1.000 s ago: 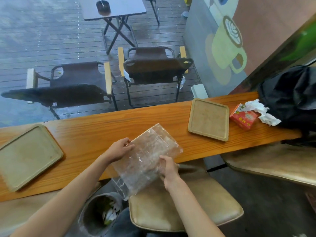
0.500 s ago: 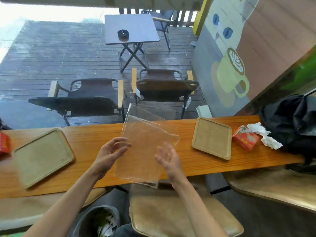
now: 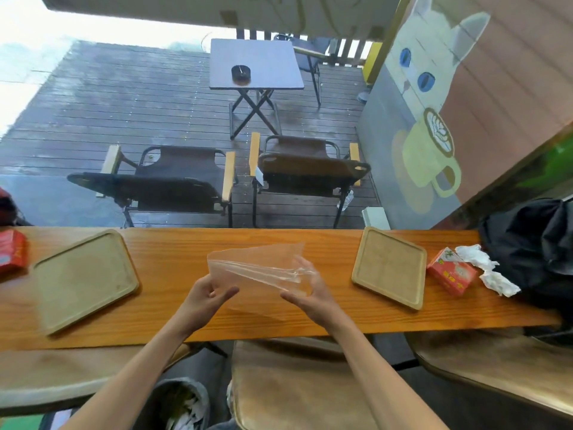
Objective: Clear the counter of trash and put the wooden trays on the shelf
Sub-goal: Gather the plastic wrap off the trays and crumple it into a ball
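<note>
Your left hand (image 3: 208,295) and right hand (image 3: 311,294) pinch a clear plastic bag (image 3: 259,270) above the surface (image 3: 173,252), between two wooden trays (image 3: 84,278). Thin, slick film may slip and miss the near bin (image 3: 179,405).

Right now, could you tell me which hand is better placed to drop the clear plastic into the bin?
Probably the left hand: it already grips the clear plastic sheet, and the trash bin sits below the counter beside the left forearm, on the far side from the right hand.

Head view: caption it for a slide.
Both hands hold a clear plastic sheet above the counter, between two wooden trays.
</note>
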